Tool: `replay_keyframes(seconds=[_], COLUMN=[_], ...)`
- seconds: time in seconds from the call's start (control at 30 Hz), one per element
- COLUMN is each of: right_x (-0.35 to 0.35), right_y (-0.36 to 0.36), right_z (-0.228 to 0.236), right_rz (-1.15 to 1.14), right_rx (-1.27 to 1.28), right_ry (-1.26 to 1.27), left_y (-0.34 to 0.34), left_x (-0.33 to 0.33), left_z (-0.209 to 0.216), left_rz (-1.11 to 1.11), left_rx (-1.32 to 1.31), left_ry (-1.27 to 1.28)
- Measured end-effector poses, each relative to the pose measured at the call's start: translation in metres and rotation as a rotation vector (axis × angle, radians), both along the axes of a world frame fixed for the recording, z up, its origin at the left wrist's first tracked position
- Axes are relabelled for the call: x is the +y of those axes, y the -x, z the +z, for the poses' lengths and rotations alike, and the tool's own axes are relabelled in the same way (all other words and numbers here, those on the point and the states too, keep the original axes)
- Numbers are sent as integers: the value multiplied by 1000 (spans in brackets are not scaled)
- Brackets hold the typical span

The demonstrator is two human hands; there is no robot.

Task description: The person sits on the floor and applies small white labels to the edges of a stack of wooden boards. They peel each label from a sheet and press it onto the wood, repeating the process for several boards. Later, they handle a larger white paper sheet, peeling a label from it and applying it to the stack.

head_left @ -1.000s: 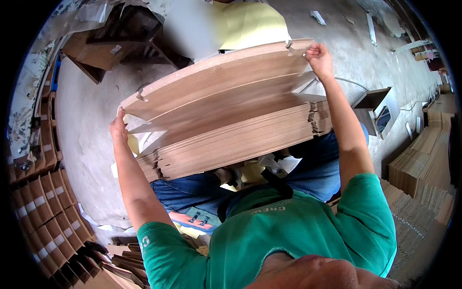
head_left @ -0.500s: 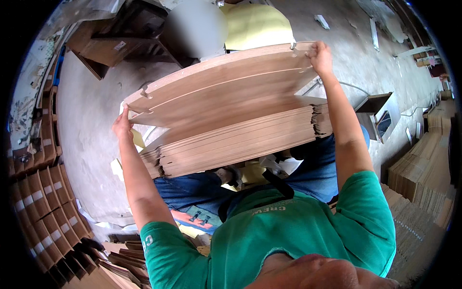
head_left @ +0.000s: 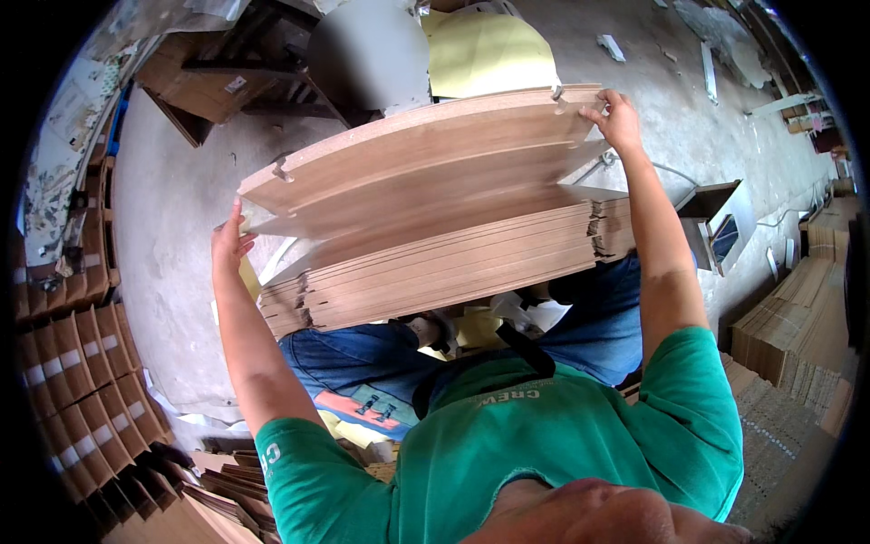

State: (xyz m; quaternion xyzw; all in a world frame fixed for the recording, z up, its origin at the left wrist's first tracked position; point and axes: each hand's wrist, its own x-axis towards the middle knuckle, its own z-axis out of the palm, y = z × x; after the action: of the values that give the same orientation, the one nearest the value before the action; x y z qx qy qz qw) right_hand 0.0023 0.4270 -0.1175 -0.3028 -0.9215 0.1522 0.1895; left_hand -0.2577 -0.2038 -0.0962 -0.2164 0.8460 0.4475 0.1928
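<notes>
A group of tan slotted cardboard sheets point(head_left: 426, 140) stands tilted up in front of me, spanning between my hands. Below, a thick stack of similar sheets point(head_left: 453, 263) lies across my thighs, with notches near both ends. My left hand point(head_left: 230, 238) is at the left end of the raised sheets, one digit stretched up against the corner and the other fingers apart. At the far right corner, my right hand point(head_left: 621, 125) has its fingers spread loosely, with tips touching the sheets. The back of the raised sheets is hidden.
A yellow sheet-like surface point(head_left: 494, 54) and a dark-framed stand point(head_left: 263, 68) are beyond the cardboard. Cardboard grids point(head_left: 86, 390) fill the left side. Stacked cardboard point(head_left: 797, 308) lies to the right, near an open box-shaped metal object point(head_left: 720, 227) on the floor.
Both hands have loosened at the ends of the raised sheets, and their fingers are further apart. The right hand has shifted slightly outward. The raised sheets sit slightly lower in view.
</notes>
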Motion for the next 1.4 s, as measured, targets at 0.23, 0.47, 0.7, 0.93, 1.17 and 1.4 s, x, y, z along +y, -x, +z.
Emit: replay_keyframes(seconds=[0.23,0.47,0.7,0.93,1.17,1.4], right_x=[8,11,-2,-22,-29,-182], right_y=[13,-24,-33,-48,-78,-40], right_z=[0,-17,-14,10,41,114], right_rz=[112,54,198,295,188,652], right_rx=[-83,-11,-77,-66,-303,87], right_ry=[-95,14,-328,-490,-181,1074], left_y=[18,-6,-12,-24,-87,-219], left_x=[-9,36,28,6,39,129], left_z=[-26,-13,-23,-4,39,116], left_rz=[-55,292,376,197,155,-371], left_rx=[225,327,397,375,818,626], left_ry=[-182,-273,-203,-118,-140,-418])
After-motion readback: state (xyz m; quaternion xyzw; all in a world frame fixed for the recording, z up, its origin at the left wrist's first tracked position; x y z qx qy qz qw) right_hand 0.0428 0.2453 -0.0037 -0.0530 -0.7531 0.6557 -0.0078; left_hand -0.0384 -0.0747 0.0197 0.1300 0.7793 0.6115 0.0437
